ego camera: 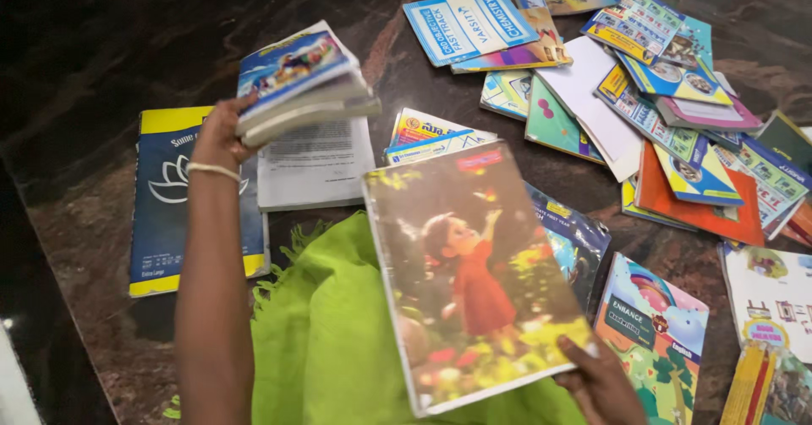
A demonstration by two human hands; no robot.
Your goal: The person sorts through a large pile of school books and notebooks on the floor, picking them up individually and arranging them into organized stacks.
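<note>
While we look down through the head view, our left hand (218, 133) is raised over the dark marbled floor (93, 36), fingers clamped on the near edge of a small stack of thin books (300, 82), top one with a blue cartoon cover; stack is off the floor, tilted, hanging above a white printed sheet (315, 164). Just left of that sheet lies a big navy-and-yellow book (161, 213) flat on the floor, partly hidden behind our forearm. Our right hand (602, 383) grips the lower right corner of a large notebook (469, 277) with a girl in a red dress on the cover; it's held up at a slant over the green cloth (330, 340) on our lap. Under its right edge sits a dark blue book (575, 239), beside it a colourful pastel-cover book (655, 332). Upper right: a loose scatter of overlapping books (668, 104), including a light blue one (465, 23) and an orange one (702, 209), well apart from both hands.
</note>
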